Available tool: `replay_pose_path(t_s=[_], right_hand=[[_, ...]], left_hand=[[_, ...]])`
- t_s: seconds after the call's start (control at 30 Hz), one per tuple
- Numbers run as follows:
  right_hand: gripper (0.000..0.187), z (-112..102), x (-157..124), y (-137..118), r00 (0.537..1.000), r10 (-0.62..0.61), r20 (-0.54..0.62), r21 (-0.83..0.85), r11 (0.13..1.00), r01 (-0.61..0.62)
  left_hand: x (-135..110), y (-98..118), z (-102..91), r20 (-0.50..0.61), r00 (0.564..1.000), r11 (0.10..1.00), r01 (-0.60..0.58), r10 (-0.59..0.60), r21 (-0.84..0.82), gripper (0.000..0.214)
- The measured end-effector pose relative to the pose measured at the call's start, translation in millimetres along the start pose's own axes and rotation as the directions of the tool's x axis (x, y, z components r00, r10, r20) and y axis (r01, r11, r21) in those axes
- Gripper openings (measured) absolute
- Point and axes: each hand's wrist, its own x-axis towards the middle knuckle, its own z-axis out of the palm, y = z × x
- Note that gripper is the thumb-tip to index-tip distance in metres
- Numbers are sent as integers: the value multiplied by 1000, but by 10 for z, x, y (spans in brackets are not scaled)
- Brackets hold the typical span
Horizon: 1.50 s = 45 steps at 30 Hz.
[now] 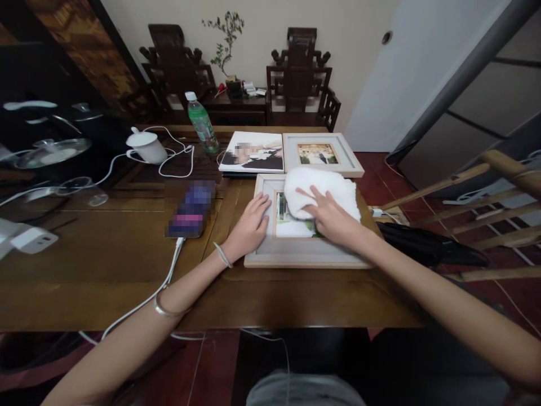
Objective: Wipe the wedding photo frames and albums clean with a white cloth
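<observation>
A pale picture frame point(296, 256) lies flat on the wooden table point(105, 254) in front of me. My left hand point(250, 225) rests flat on the frame's left border, fingers stretched out. My right hand point(330, 217) presses down on a white folded cloth point(333, 189) that covers the upper right of the frame's glass, fingers spread over it. Part of the photo shows beside the cloth.
Behind the frame lie a second framed photo point(322, 153) and a photo print point(253, 152). A phone point(192, 210) on a white cable, a green bottle point(202, 123), a white lidded cup point(146, 146) and a charger point(31, 239) sit to the left. Chairs stand beyond.
</observation>
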Motion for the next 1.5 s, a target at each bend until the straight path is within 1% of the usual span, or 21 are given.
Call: replay_pose_path(t_s=[0.07, 0.13, 0.2, 0.27, 0.33, 0.4, 0.5, 0.57, 0.63, 0.73, 0.83, 0.93, 1.0, 1.1, 1.2, 1.27, 1.33, 1.37, 1.43, 1.5], right_hand=[[66, 21, 191, 162, 999, 13, -49, -62, 998, -16], [65, 37, 336, 250, 997, 23, -67, -122, 992, -31], [64, 53, 409, 251, 998, 32, -45, -154, 987, -38], [63, 51, 395, 169, 999, 39, 5, -157, 987, -38], [63, 13, 293, 30, 996, 40, 83, -137, 990, -29], [64, -69, 118, -125, 987, 21, 160, -85, 996, -8], [70, -243, -221, -326, 964, -61, 261, 58, 997, 47], [73, -354, -442, -435, 946, -120, 300, 149, 986, 77], [73, -432, -609, -544, 933, -159, 324, 196, 976, 98], [65, -464, -694, -730, 917, -203, 342, 194, 971, 142], [55, -401, -576, -891, 920, -235, 314, 164, 968, 191], [51, -286, -324, -924, 934, -232, 272, 113, 972, 208], [51, -199, -123, -847, 951, -200, 234, 63, 980, 190], [54, -73, 195, -634, 977, -113, 182, 1, 993, 114], [53, 22, 488, -437, 992, -48, 117, -75, 996, 57], [47, 54, 627, -385, 998, -9, 64, -130, 991, 17], [43, 57, 681, -413, 998, 24, 53, -162, 987, -15], [42, 47, 669, -455, 997, 30, 68, -171, 985, -18], [40, 9, 562, -574, 993, 15, 116, -181, 983, 7], [39, -42, 364, -716, 989, -30, 147, -189, 980, 57]], left_hand=[[-2, -2, 1, -6, 1000, 1000, -4, 4, 2, 42], [-4, -4, 2, -7, 1000, 1000, -3, 3, -1, 41], [-6, -6, 2, -6, 1000, 1000, -1, 1, -3, 41], [-7, -7, 4, -7, 1000, 1000, -3, 3, -4, 41], [-8, -9, 8, -11, 1000, 1000, -7, 7, -5, 42], [-10, -11, 13, -13, 1000, 1000, -8, 8, -7, 42], [-11, -9, 20, -14, 1000, 1000, -2, 2, -12, 43], [-9, 0, 23, -13, 1000, 1000, 4, -4, -15, 43], [-3, 15, 22, -8, 1000, 1000, 18, -18, -17, 43], [8, 47, 11, -8, 998, 996, 68, -68, -56, 44], [11, 72, -7, -17, 991, 977, 130, -135, -167, 48], [2, 83, -11, -44, 983, 950, 161, -179, -269, 50], [-7, 93, -2, -68, 975, 931, 180, -211, -317, 51], [-18, 121, 17, -92, 969, 917, 185, -231, -355, 51], [-20, 155, 11, -93, 971, 926, 177, -219, -333, 52], [-16, 171, -8, -82, 972, 930, 183, -219, -320, 54], [-13, 177, -26, -70, 973, 929, 189, -222, -318, 55], [-13, 177, -31, -68, 973, 929, 188, -220, -319, 56], [-15, 171, -33, -68, 975, 929, 181, -213, -322, 55], [-18, 157, -26, -68, 977, 931, 172, -204, -322, 55]])
